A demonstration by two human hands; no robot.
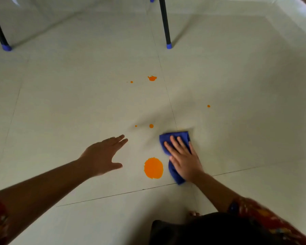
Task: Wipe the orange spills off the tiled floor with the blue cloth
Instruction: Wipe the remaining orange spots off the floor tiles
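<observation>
A large round orange spill [153, 167] lies on the pale tiled floor [78, 103], between my two hands. My right hand [183, 156] presses flat on the folded blue cloth [176, 136], just right of that spill and apart from it. My left hand [104, 152] hovers or rests open on the floor to the spill's left, fingers spread, holding nothing. Smaller orange drops sit further out: one [151, 126] just beyond the cloth, a splat [152, 78] and a dot [131, 82] farther away, and a dot [208, 106] to the right.
Two black furniture legs with blue feet stand at the far side, one at the left [6, 47] and one near the middle [169, 45]. A wall base runs along the far right [297, 13]. My dark-clothed knee [210, 230] is at the bottom.
</observation>
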